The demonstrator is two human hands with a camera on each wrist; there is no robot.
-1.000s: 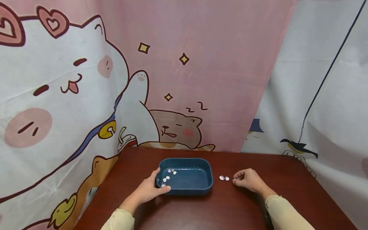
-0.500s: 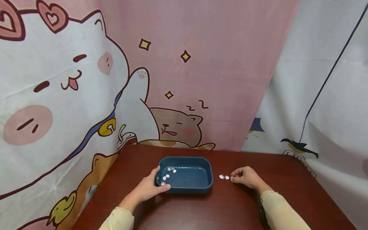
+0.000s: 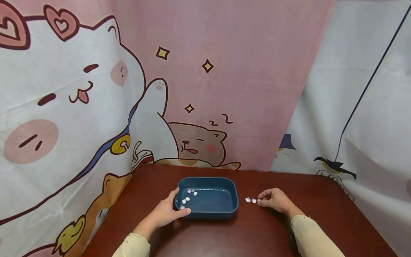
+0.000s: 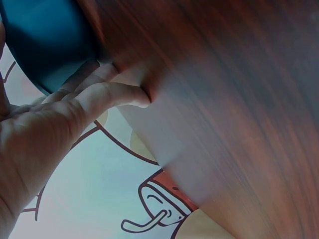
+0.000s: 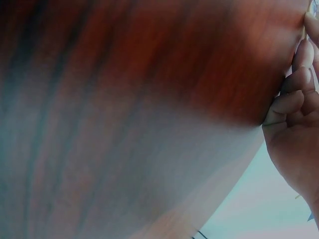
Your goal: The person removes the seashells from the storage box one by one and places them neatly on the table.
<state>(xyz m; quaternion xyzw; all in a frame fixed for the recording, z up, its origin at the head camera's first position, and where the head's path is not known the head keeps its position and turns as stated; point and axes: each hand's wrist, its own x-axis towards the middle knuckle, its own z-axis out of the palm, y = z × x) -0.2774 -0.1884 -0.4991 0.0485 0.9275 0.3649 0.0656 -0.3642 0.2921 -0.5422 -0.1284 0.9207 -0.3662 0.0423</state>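
My left hand (image 3: 168, 210) grips the left end of a dark blue rectangular dish (image 3: 210, 215), its thumb at the front rim and its fingers along the left side. In the left wrist view, fingers (image 4: 112, 94) of that hand lie against the outer wall of the dish (image 4: 50, 40). At right, my right hand (image 3: 276, 200) pinches a small whitish-purple shell (image 3: 259, 201) between thumb and fingertips, down at the table. Just left of it lie two similar shells (image 3: 248, 200) in a row. The right wrist view shows the right hand (image 5: 294, 124) only at its edge.
Several small white and purple shells (image 3: 187, 199) lie inside the dish, toward its left end. The dark red-brown wooden table (image 3: 224, 239) ends at a cartoon-printed cloth backdrop (image 3: 257, 89) behind and at the sides.
My right hand has moved slightly left with the pinched shell, bringing it beside the two lying there. The left hand and the dish have stayed in place.
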